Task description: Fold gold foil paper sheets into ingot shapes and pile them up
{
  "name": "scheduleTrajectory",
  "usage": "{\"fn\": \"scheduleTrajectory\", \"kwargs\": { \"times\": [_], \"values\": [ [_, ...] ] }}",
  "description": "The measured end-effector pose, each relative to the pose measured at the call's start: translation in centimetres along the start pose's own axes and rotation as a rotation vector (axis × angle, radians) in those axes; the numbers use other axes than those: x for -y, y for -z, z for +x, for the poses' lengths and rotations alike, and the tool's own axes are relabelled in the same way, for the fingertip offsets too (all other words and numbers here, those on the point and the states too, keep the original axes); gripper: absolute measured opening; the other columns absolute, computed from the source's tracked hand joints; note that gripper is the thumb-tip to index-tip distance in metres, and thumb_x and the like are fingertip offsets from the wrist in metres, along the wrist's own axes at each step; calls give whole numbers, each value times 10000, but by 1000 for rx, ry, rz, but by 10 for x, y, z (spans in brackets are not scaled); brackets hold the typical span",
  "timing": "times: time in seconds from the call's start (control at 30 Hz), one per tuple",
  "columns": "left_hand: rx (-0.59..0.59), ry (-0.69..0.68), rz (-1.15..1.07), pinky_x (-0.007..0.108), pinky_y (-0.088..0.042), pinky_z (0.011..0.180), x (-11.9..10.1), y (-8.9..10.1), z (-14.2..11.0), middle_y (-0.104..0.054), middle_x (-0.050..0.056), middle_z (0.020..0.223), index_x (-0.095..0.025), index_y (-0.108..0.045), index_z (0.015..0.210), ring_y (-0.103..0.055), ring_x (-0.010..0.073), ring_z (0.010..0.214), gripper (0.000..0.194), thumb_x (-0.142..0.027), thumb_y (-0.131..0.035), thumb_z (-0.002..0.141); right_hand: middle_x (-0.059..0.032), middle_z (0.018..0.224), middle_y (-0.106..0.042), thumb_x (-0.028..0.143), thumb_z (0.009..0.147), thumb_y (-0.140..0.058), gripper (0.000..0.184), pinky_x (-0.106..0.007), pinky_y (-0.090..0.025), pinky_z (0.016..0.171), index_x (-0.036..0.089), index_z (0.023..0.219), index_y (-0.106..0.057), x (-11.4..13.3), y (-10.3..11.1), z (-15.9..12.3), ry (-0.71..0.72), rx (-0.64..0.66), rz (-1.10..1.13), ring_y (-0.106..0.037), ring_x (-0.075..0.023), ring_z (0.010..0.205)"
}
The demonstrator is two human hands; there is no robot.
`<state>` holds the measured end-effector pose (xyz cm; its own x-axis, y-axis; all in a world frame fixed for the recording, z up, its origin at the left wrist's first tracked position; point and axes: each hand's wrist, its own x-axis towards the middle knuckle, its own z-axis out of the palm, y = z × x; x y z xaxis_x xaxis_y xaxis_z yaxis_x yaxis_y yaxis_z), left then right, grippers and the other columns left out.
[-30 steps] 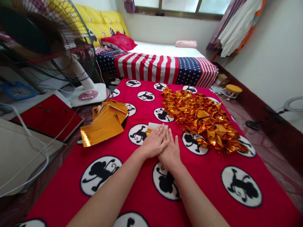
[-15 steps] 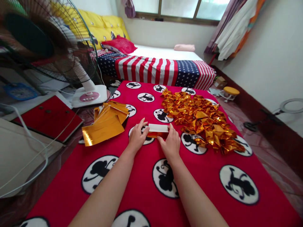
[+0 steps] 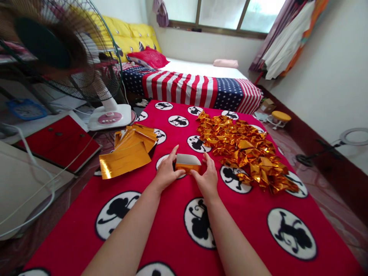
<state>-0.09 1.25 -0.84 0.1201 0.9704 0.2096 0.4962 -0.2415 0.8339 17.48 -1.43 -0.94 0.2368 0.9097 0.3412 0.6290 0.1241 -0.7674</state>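
Note:
A partly folded sheet of gold foil paper [image 3: 188, 168] is between my two hands, above the red cloth. Its pale back shows along the far half and its gold face along the near edge. My left hand [image 3: 167, 171] grips the left end, thumb at the near edge and fingers behind. At the right end my right hand [image 3: 206, 177] has its thumb on the near edge, its fingers raised and curved beside the paper. A stack of flat gold foil sheets [image 3: 126, 159] lies to the left. Many folded gold foil pieces [image 3: 244, 147] are heaped on the right.
The red cloth [image 3: 230, 234] with round black-and-white figures covers the table. An electric fan [image 3: 109, 117] stands at the left beside a red panel [image 3: 60, 142]. Beyond the table is a bed [image 3: 195, 86]; on the right floor are a yellow stool [image 3: 281, 115] and a ring-shaped stand [image 3: 353, 131].
The foil paper has come slightly nearer and its pale flap now looks curved, with more gold showing along the near edge. Both hands have shifted a little with it.

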Motion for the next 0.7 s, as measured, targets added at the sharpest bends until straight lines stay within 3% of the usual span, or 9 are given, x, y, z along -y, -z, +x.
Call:
{"fn": "scheduleTrajectory", "kwargs": {
  "times": [0.1, 0.23, 0.33, 0.43, 0.5, 0.7],
  "values": [
    [-4, -8, -69, 295, -492, 832, -5, 2, 0, -681, -14, 888, -249, -294, 1514, -639, 163, 831, 939, -192, -737, 688, -118, 1342, -580, 283, 696, -707, 834, -441, -434, 1009, 212, 1453, -365, 3, 1, 0, -26, 28, 37, -562, -282, 1198],
    [-4, -15, -228, 262, -489, 801, -10, 3, 0, -665, -30, 805, -226, -336, 1497, -627, 136, 763, 853, -169, -694, 725, -53, 1017, -716, 259, 707, -696, 808, -387, -513, 868, 206, 1448, -377, 3, 1, -1, -90, 75, 264, -671, -234, 928],
    [-9, -11, -329, 245, -493, 786, -9, 3, 0, -668, -18, 830, -205, -375, 1480, -622, 128, 778, 797, -195, -687, 747, -36, 921, -723, 248, 720, -680, 666, -340, -529, 790, 182, 1359, -503, 2, 2, -1, -103, 94, 402, -673, -202, 814],
    [-24, 9, -354, 226, -492, 748, -6, 3, 0, -652, -20, 815, -188, -413, 1460, -613, 123, 775, 787, -265, -725, 742, -47, 945, -732, 270, 730, -683, 388, -325, -525, 776, 181, 1107, -686, 0, 2, -1, -105, 95, 431, -662, -198, 816],
    [-13, 12, -377, 230, -499, 746, -6, 3, -1, -653, -19, 820, -188, -408, 1463, -624, 128, 791, 803, -313, -739, 742, -43, 909, -736, 286, 739, -686, 278, -320, -526, 760, 178, 993, -719, -1, 2, -1, -116, 93, 485, -658, -195, 802],
    [78, 19, -447, 301, -552, 804, -12, 5, -3, -686, 22, 966, -202, -345, 1492, -663, 158, 872, 889, -343, -762, 720, -31, 833, -727, 334, 727, -734, 255, -319, -540, 744, 162, 914, -710, -1, 3, -1, -180, 30, 688, -657, -184, 766]
  ]
}}
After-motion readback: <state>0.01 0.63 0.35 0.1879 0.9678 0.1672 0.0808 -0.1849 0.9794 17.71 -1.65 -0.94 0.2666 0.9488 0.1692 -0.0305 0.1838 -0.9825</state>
